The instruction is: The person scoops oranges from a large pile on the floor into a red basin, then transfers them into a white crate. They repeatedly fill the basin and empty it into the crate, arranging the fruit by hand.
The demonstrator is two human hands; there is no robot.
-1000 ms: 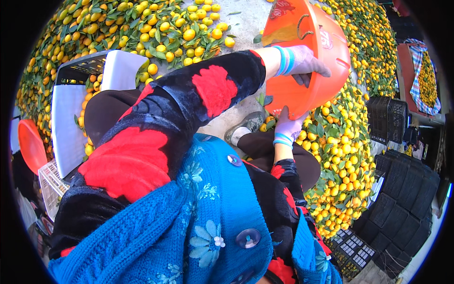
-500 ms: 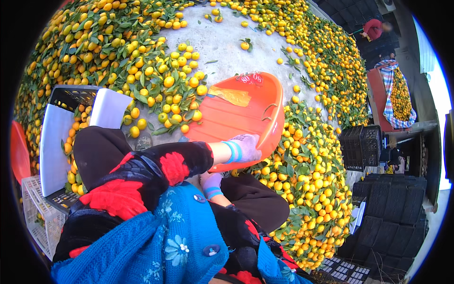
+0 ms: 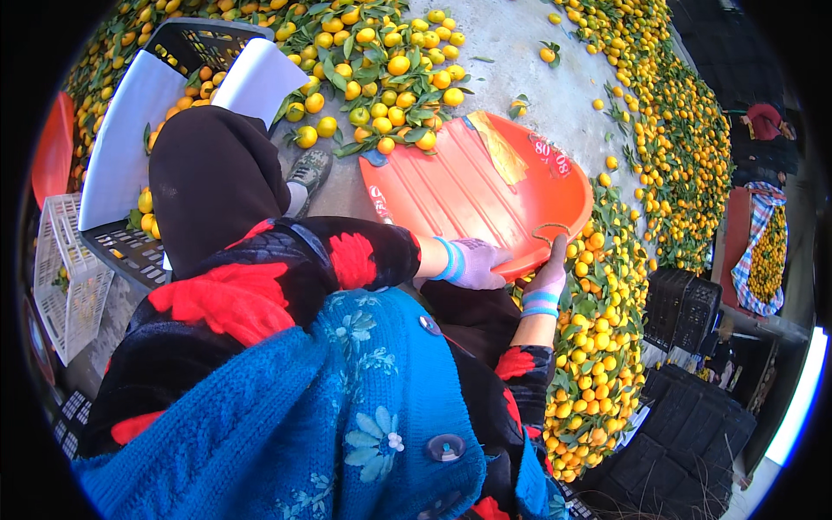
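Observation:
A wide, shallow orange plastic basin [image 3: 468, 195] lies tilted on the concrete floor with nothing inside. A yellowish label and a red one are stuck to its inner wall. My left hand [image 3: 477, 264], in a purple glove with a blue cuff, grips the basin's near rim. My right hand [image 3: 548, 279], gloved the same way, holds the rim just to the right, by a thin loop of cord. The basin's far edge touches a heap of small leafy oranges [image 3: 381, 65]. More oranges [image 3: 598, 329] are piled against its right side.
A black crate with a white liner [image 3: 130, 130], partly filled with oranges, stands at left beside my knee and shoe [image 3: 308, 169]. A white lattice crate [image 3: 65, 277] sits further left. Black crates [image 3: 685, 303] are stacked at right, and a person in red [image 3: 767, 121] is far right.
The basin has come down from up in front of me to the floor beside the orange heap. Both hands stayed on its rim, and my view has tipped downward.

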